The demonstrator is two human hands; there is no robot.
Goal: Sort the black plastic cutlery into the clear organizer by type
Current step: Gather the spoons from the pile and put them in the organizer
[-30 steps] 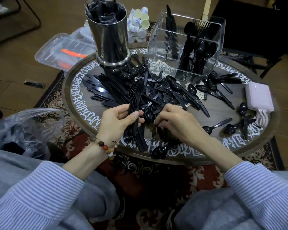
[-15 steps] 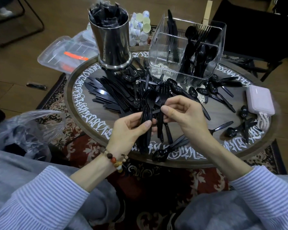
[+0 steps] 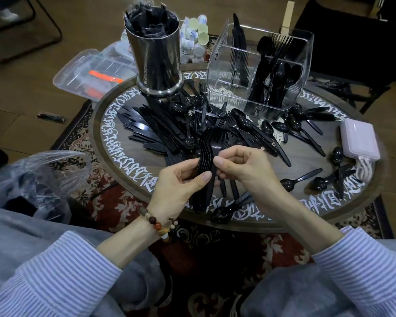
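Change: since a second ago, our right hand (image 3: 242, 165) has lifted off the pile and brought another fork to the fork stack (image 3: 209, 156).
Meaning: we judge the bundle nearly ready for the organizer (image 3: 258, 69).
Grip: left hand (image 3: 181, 181) clasps the stack; right pinches it.
Place: above the table (image 3: 306, 216), near edge.
Axis: upright-ish, tines away from us.

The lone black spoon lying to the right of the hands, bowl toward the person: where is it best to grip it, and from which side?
Grip the lone spoon by its slim handle, coming from above and the right. The handle points up-right over bare table, probably leaving the fingers room; the rounded bowl lies close to the right hand.
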